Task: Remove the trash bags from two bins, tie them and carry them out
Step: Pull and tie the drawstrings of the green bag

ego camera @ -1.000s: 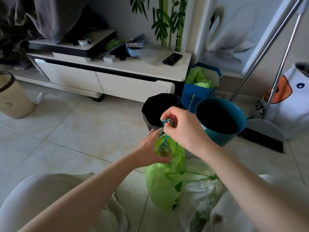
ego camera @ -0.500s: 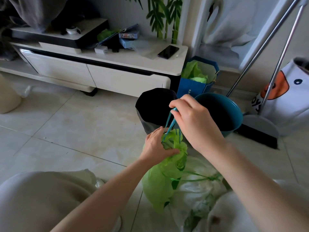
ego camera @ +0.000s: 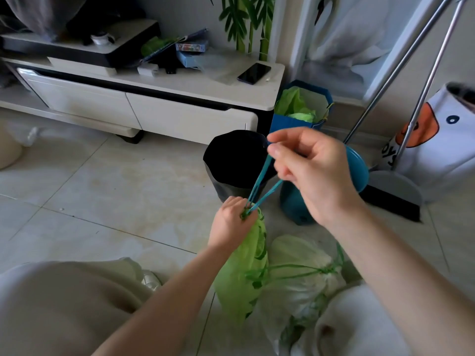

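The green bag point(ego camera: 241, 276), judged light and soft, is pinched at its neck by the left hand point(ego camera: 231, 222) while the drawstring point(ego camera: 262, 186), the likely carrying hold, is gripped taut toward 1 o'clock by the right hand point(ego camera: 311, 170).

Head view — forward, down, close

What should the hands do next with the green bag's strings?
Probably loop the strings into a knot. The right hand has them stretched tight above the green bag, and the left hand pinches the gathered neck shut, so the bag looks closed but not yet tied.
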